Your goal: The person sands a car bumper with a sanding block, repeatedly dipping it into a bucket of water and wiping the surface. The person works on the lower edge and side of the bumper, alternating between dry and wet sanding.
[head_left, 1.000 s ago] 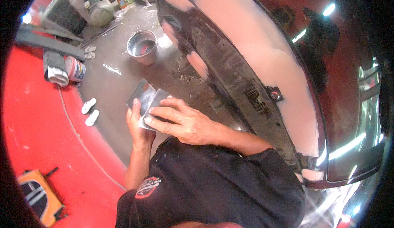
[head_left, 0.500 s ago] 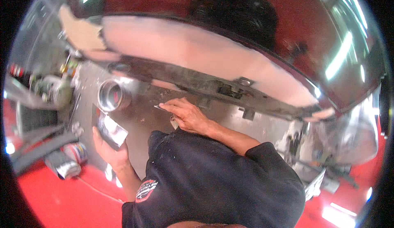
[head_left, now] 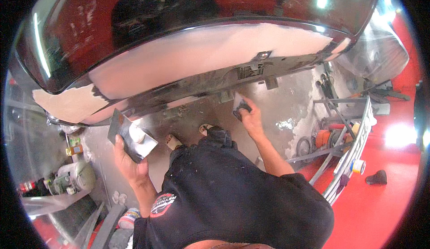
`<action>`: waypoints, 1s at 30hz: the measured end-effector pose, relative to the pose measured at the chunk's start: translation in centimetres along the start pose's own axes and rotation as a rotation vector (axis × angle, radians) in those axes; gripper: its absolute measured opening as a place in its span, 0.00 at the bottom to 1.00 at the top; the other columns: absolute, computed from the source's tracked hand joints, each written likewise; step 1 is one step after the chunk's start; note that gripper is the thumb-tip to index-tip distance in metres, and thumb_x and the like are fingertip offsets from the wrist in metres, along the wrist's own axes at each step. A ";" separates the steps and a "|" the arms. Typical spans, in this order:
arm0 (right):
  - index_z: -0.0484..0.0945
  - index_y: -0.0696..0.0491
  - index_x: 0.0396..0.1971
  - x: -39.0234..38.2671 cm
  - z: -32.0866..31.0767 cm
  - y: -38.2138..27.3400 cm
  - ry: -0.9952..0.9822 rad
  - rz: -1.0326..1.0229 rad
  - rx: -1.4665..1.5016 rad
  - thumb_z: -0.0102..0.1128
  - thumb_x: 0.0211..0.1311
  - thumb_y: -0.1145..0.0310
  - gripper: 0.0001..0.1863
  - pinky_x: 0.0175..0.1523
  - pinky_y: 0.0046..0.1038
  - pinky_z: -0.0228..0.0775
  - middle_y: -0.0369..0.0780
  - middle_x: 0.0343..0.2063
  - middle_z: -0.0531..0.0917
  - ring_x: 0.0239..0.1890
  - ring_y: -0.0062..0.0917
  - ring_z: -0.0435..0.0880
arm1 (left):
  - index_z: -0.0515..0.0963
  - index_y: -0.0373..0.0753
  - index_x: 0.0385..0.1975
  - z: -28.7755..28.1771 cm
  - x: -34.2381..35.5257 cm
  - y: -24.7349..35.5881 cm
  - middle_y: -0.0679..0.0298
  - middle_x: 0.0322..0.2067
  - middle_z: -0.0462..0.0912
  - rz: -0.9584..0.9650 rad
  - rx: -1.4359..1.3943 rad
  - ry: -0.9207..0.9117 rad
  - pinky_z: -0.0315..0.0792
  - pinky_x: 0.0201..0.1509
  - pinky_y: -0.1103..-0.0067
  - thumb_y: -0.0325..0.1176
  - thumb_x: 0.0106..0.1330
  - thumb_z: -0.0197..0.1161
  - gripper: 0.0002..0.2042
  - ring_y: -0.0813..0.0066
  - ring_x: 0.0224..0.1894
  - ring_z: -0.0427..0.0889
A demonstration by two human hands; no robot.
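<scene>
My left hand (head_left: pixel 130 159) holds a flat metal plate (head_left: pixel 121 135) with a lump of pale putty (head_left: pixel 136 136) on it. In my right hand (head_left: pixel 251 121) is a small spreader (head_left: pixel 239 105) with a dark grip, held below the car's rear edge. In front of me is a dark red car panel (head_left: pixel 295 2); along its lower band runs a large pale pink filler patch (head_left: pixel 188 58), with a beige patch (head_left: pixel 62 103) at the left end. A dark strip with brackets (head_left: pixel 248 72) lies under the filler. My sandalled feet (head_left: pixel 174 141) show beneath me.
At the right are a metal frame (head_left: pixel 340 150), orange machinery (head_left: pixel 336 135), a plastic-covered object (head_left: pixel 371 52) and red floor (head_left: pixel 380 217). At the left stand a tank-like machine (head_left: pixel 78 177), several small containers (head_left: pixel 74 150) and a tub (head_left: pixel 130 215) beside long grey pieces (head_left: pixel 109 226).
My hands, together on the plate and spreader one second ago, are now apart; the spreader has moved right. The view has swung round, so the car now spans the top of the picture.
</scene>
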State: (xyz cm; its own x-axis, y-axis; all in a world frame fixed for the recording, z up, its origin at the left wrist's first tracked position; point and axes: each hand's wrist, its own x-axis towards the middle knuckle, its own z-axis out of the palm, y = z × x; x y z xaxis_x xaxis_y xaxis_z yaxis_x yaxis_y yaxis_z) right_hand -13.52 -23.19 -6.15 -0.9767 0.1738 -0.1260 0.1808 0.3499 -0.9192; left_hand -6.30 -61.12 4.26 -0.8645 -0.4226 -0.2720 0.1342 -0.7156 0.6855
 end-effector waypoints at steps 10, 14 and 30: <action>0.78 0.57 0.58 -4.6 2.0 -13.1 0.576 -0.494 -0.368 0.55 0.56 0.85 0.27 0.59 0.34 0.70 0.47 0.49 0.83 0.51 0.39 0.80 | 0.73 0.32 0.59 -2.0 3.2 4.4 0.53 0.50 0.78 0.792 1.357 -0.478 0.71 0.63 0.69 0.27 0.64 0.64 0.22 0.59 0.57 0.78; 0.79 0.55 0.58 -9.2 4.5 -17.2 0.306 -0.716 -0.544 0.53 0.52 0.88 0.30 0.61 0.35 0.70 0.49 0.50 0.82 0.52 0.43 0.81 | 0.76 0.34 0.54 3.3 3.2 3.2 0.59 0.46 0.83 -0.057 0.369 -0.218 0.77 0.50 0.74 0.31 0.75 0.54 0.13 0.68 0.45 0.84; 0.79 0.55 0.57 -9.6 5.8 -12.4 -0.195 -0.447 0.100 0.56 0.58 0.84 0.25 0.61 0.33 0.71 0.42 0.49 0.84 0.52 0.34 0.81 | 0.75 0.32 0.53 4.1 1.8 2.3 0.59 0.48 0.81 0.441 0.542 -0.120 0.71 0.56 0.72 0.36 0.74 0.58 0.15 0.69 0.50 0.78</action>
State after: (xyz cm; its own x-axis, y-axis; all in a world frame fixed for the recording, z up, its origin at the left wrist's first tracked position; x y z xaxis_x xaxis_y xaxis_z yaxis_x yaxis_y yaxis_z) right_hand -7.10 -34.58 4.31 -0.9614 -0.1520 0.2295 -0.2628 0.2590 -0.9294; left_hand -9.49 -61.22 8.11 -0.8367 -0.5229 0.1627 0.2507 -0.1015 0.9627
